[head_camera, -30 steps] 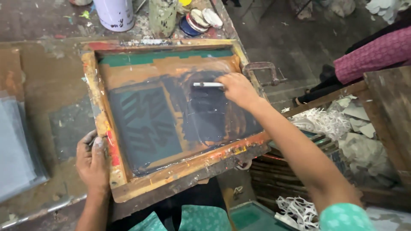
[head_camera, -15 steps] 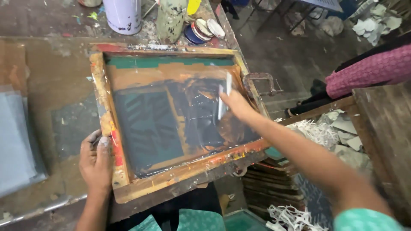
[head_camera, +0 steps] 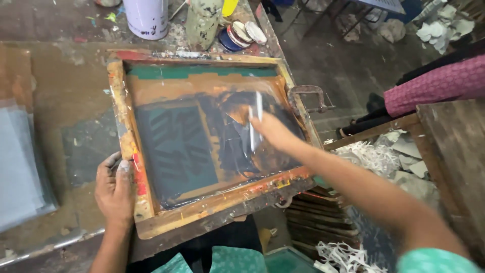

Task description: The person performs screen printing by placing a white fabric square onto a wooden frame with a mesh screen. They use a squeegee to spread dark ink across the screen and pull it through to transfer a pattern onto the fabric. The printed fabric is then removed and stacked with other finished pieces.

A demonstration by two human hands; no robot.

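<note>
Landmark: the wooden screen-printing frame point(head_camera: 202, 136) lay flat on the stained worktable point(head_camera: 65, 91).
Left hand: the left hand point(head_camera: 115, 189) pressed on the frame's near-left corner, fingers together and flat on the paint-smeared wood, gripping nothing.
Right hand: the right hand point(head_camera: 273, 132) reached over the frame's right half, fingers closed on a pale flat scraper blade point(head_camera: 256, 119); blur made its exact kind hard to tell, probably a small squeegee.
Mesh: the dark ink-wet mesh point(head_camera: 177, 146) filled the frame's inside, with a green stencil block left of the blade.
Clamp: a rusty metal handle point(head_camera: 308, 98) sat on the frame's right rail.
Sheets: a grey stack of sheets point(head_camera: 20, 167) lay left of the frame.
Beyond: a white can point(head_camera: 146, 17), a spattered bottle point(head_camera: 203, 23) and a stack of round lids point(head_camera: 241, 34) stood past the frame's far rail.
Risk: if the left hand eased off, the frame could shift under the stroke and smear the print; a blade tipped too steeply might gouge the mesh.
</note>
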